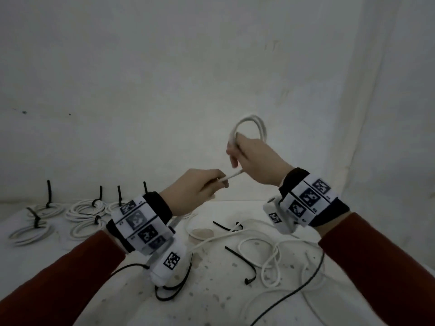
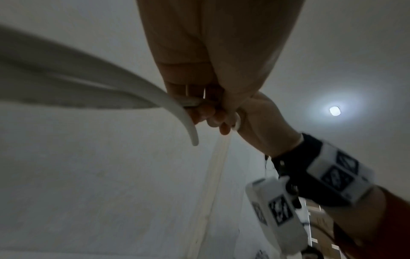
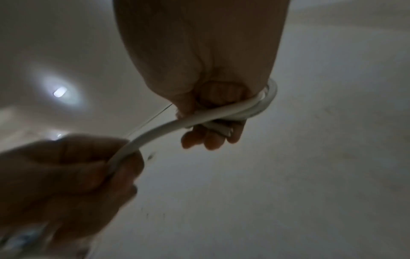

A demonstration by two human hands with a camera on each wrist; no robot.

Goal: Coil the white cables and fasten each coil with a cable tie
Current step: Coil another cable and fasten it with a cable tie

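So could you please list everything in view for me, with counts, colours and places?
Held cable: one, white, partly coiled in right grip, free end in left grip.
Tied coils: about five, white with black ties, table's far left.
Loose cable: count unclear, white, tangled on table at right.
Loose ties: at least four, black, table centre and near left wrist.
Thin wires: two, black, table front.
Table: one, white, stained.
Left hand: pinches cable end.
Right hand: grips coil.
Sleeves: two, red.
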